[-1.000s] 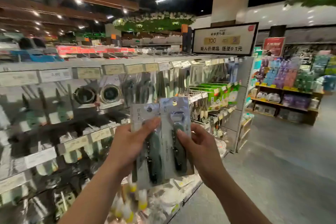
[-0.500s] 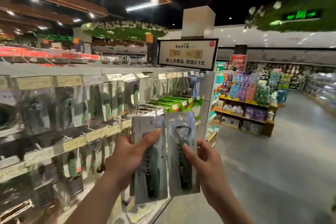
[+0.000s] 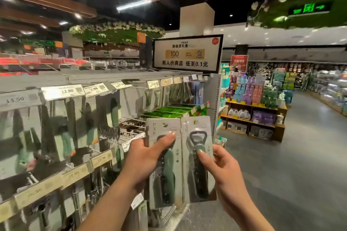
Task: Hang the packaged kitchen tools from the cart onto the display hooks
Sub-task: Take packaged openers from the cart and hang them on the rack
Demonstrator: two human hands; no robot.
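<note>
Two grey carded packs are held up side by side in front of me. My left hand (image 3: pixel 144 159) grips the left pack (image 3: pixel 165 180), which holds a green-handled tool. My right hand (image 3: pixel 223 172) grips the right pack (image 3: pixel 199 157), a bottle opener with a green handle. Both packs stand upright with their hang holes at the top. The display rack (image 3: pixel 116 78) with hooks and packaged tools runs along my left. No cart is in view.
Price tags (image 3: pixel 62 91) line the hook rows. A white promotion sign (image 3: pixel 187 53) stands on top of the rack's far end. Wooden shelves with bottles (image 3: pixel 251 114) stand across the grey aisle floor (image 3: pixel 300 165) on the right.
My view has swung to the right along the rack and drawn closer to its end. Both hands keep the two packs side by side, now lower in view.
</note>
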